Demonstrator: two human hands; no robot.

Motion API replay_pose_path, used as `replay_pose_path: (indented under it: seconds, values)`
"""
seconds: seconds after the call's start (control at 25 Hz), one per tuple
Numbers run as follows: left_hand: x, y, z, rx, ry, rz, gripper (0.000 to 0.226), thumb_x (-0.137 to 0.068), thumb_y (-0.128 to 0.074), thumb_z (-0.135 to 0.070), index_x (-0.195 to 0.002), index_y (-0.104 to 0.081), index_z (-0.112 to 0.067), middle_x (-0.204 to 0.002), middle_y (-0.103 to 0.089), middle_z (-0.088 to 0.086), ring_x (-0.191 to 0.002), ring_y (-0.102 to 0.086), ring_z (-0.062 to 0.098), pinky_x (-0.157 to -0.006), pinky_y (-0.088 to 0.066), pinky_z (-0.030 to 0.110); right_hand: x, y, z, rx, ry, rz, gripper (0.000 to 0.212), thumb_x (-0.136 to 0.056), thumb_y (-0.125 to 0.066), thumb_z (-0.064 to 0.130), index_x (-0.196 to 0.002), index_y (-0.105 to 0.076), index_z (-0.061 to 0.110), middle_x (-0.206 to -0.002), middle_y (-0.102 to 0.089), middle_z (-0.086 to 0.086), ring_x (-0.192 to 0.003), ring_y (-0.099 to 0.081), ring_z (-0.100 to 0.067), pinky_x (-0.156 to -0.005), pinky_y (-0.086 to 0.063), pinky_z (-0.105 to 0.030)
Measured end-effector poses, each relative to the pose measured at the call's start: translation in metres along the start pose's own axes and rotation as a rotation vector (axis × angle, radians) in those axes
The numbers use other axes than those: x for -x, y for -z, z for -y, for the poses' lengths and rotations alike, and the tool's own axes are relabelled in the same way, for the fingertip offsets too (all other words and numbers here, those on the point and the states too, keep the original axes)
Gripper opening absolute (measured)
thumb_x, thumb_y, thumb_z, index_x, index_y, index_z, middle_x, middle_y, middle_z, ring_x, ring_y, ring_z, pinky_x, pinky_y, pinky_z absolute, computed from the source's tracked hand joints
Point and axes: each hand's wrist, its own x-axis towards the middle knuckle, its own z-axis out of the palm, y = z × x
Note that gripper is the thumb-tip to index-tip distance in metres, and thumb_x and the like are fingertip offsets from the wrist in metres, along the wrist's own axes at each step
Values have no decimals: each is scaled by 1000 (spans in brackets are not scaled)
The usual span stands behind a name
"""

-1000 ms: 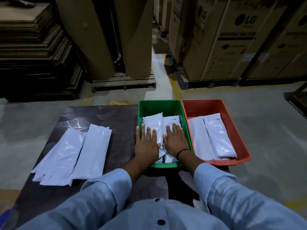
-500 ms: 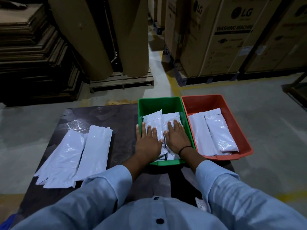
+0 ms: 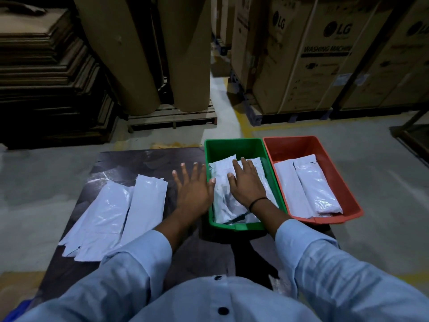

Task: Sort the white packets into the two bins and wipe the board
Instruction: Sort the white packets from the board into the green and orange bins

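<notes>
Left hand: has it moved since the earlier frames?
Yes. The left hand has slid left, off the packets in the green bin, and is now mostly over the dark board.

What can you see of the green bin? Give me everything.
The green bin is a rectangular open-top tub that looks like plastic, with a rolled rim. It stands upright on the right part of the dark board, its right rim against the orange bin. Overlapping, crumpled white packets lie inside; the far end is bare. The right hand presses flat on them. The left hand is beside its left wall, thumb over the rim.
</notes>
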Motion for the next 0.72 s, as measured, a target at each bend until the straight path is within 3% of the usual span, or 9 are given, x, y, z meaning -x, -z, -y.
replay_pose_path:
  seconds: [0.28, 0.48, 0.72]
  values:
    - [20, 11, 94, 40, 167, -38, 80, -93, -7, -59, -161, -22, -19, -168, -18, 9, -154, 1, 43, -121, 6, 63, -11, -19, 71, 18, 93, 13, 57, -102, -42, 33, -153, -32, 11, -160, -24, -21, -150, -13, -37, -124, -12, -44]
    - [40, 17, 159, 75, 296, -42, 63, -106, -21, -52, -161, -20, -20, -168, -17, 9, -154, -1, 44, -120, 6, 62, -13, -43, 124, 10, 204, 52, 57, -101, -43, 35, -151, -34, 10, -159, -27, -20, -149, -19, -37, -123, -15, -46]
    - [68, 13, 221, 118, 362, -30, 62, -107, -28, -50, -160, -21, -19, -169, -14, 7, -154, -2, 42, -123, 3, 59, -8, -82, 178, -10, 238, 162, 58, -102, -41, 35, -153, -30, 9, -160, -23, -21, -149, -16, -36, -124, -12, -45]
